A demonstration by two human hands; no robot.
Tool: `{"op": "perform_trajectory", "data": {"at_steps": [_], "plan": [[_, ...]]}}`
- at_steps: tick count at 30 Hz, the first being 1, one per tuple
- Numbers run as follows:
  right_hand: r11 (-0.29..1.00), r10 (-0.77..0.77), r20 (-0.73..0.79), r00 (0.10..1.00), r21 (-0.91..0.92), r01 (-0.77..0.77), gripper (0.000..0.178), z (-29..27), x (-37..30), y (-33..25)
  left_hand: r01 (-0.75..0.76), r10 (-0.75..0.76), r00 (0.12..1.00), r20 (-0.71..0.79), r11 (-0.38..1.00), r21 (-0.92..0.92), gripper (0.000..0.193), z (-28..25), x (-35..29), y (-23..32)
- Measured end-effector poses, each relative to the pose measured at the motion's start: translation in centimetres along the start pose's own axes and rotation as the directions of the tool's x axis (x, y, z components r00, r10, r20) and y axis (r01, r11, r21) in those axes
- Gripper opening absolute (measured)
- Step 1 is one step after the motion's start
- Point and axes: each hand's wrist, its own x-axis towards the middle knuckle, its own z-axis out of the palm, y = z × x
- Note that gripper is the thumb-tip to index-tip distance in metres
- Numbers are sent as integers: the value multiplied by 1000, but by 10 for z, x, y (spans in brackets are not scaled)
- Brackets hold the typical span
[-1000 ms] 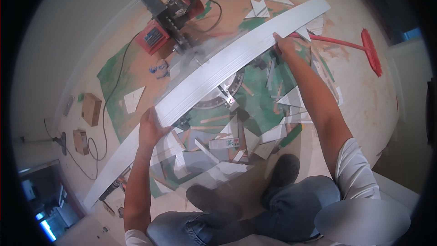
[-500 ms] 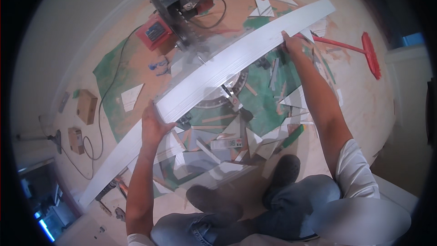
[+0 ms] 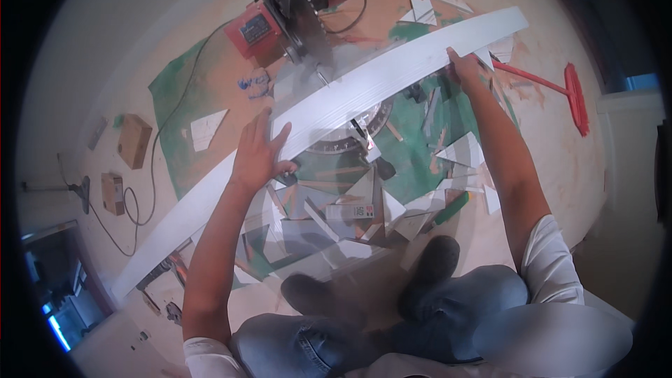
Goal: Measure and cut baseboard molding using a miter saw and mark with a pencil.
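A long white trim board (image 3: pixel 392 73), grooved along its near side, lies slantwise across the mitre saw (image 3: pixel 301 21) and its round scaled base (image 3: pixel 339 144). My left hand (image 3: pixel 257 157) rests on the board left of the blade area, its fingers and thumb spread. More white board (image 3: pixel 178 220) runs down to the lower left; whether it is unbroken beneath that hand is hidden. Toward the far right end, my right hand (image 3: pixel 463 70) grips the near edge, thumb on top and fingers out of sight below. The saw head stands raised beyond the board.
White triangular offcuts (image 3: pixel 462 150) and strips litter the green sheet (image 3: pixel 413 147) around the saw. A red broom (image 3: pixel 575 98) lies on the right. Two small cardboard boxes (image 3: pixel 134 141) and a dark cable (image 3: pixel 162 161) are at left. Blue-and-white gloves (image 3: pixel 255 84) lie beside the saw.
My left hand has shifted right and up along the board, and its fingers have spread from their grip on the edge. The right hand keeps its hold. The view has shifted slightly.
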Motion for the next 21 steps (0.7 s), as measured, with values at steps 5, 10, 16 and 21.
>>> {"op": "perform_trajectory", "data": {"at_steps": [5, 10, 16, 21], "plan": [[998, -70, 56, 996, 5, 70, 32, -10, -3, -3, 86, -85, 996, -32, 995, 44, 79, 16, 7, 10], [380, -378, 281, 882, -822, 424, 48, -20, -2, -79, 114, -111, 993, -35, 990, 86, 76, 16, 6, 11], [705, -604, 420, 677, -114, 700, 53, 58, -92, -323, 141, -140, 990, -19, 989, 37, 78, 17, 4, 12], [524, -607, 506, 613, -326, 787, 66, 166, -198, -420, 145, -144, 989, -23, 989, 39, 78, 14, 3, 10]]}}
